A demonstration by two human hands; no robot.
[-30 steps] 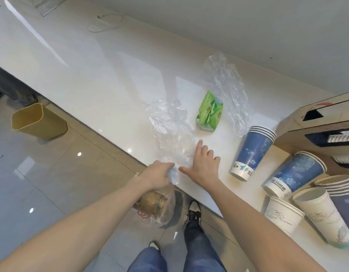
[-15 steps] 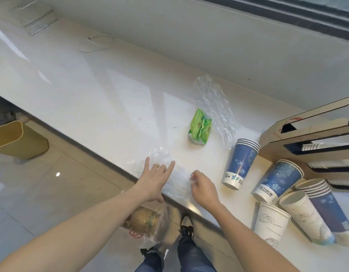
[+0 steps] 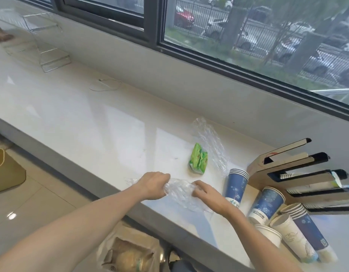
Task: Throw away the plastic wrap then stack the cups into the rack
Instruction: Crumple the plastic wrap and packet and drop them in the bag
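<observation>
A crumpled sheet of clear plastic wrap [image 3: 180,190] lies near the front edge of the white counter [image 3: 91,122]. My left hand [image 3: 153,184] is closed on its left end and my right hand [image 3: 206,193] grips its right end. A second piece of clear wrap [image 3: 211,146] lies farther back. To the right, several blue cup stacks [image 3: 236,186] and white cups [image 3: 292,239] lie on their sides. Behind them stands the cardboard cup rack [image 3: 299,173] with slanted slots, some holding cups.
A green packet [image 3: 198,161] lies between the two wraps. A yellow bin [image 3: 4,171] stands on the floor at far left. A plastic bag with a container [image 3: 128,254] hangs below the counter edge. A clear acrylic stand [image 3: 46,46] and a white cable [image 3: 105,85] sit far back.
My view has tilted up, bringing the window into sight. Both hands have closed on the near wrap and bunched it together between them; earlier the left hand lay spread flat on it.
</observation>
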